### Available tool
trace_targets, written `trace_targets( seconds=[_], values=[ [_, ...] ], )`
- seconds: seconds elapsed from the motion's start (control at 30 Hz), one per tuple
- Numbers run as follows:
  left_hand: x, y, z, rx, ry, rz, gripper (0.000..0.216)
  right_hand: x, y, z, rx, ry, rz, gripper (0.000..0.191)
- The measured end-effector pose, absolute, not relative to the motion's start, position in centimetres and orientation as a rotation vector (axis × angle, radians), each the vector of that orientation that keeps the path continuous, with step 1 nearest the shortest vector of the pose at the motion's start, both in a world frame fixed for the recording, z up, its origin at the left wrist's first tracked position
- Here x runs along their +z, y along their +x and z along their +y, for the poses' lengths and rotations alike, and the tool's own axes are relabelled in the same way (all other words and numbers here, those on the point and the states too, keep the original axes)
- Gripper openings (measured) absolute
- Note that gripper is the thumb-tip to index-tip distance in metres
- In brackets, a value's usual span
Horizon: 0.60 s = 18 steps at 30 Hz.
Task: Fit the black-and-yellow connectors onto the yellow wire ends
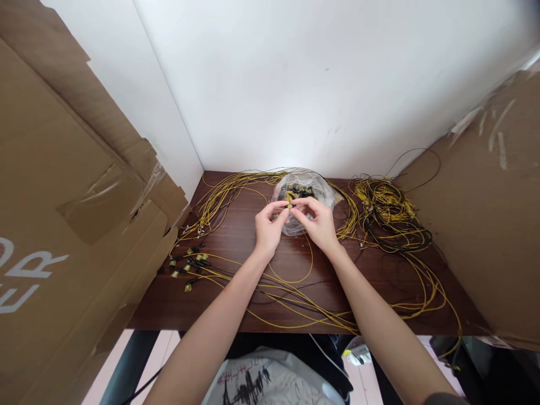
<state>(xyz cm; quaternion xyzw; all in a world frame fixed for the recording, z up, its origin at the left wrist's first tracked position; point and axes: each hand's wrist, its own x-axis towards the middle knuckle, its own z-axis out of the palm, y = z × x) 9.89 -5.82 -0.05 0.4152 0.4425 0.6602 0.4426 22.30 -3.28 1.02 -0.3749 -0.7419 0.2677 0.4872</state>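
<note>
My left hand (269,226) and my right hand (317,223) meet above the middle of a dark wooden table (236,304). Both pinch a small yellow connector (289,205) between their fingertips. A thin yellow wire (301,270) loops down from it onto the table. Just behind the hands lies a clear plastic bag (324,188) holding small black and yellow parts.
Yellow wires (219,194) spread over the left and front of the table. Several finished ends with black and yellow caps (189,264) lie at the left. A tangled coil of yellow and black wires (388,214) sits at the right. Cardboard sheets (63,214) stand on both sides.
</note>
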Motion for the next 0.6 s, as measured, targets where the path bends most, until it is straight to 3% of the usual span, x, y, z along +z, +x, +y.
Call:
trace_targets(
  seconds=[0.6],
  values=[
    [-0.74,9.91,-5.71,1.684,1.062,1.085,0.017,1.01,22.33,-3.21,0.789,-0.946,-1.658,0.019]
  ],
)
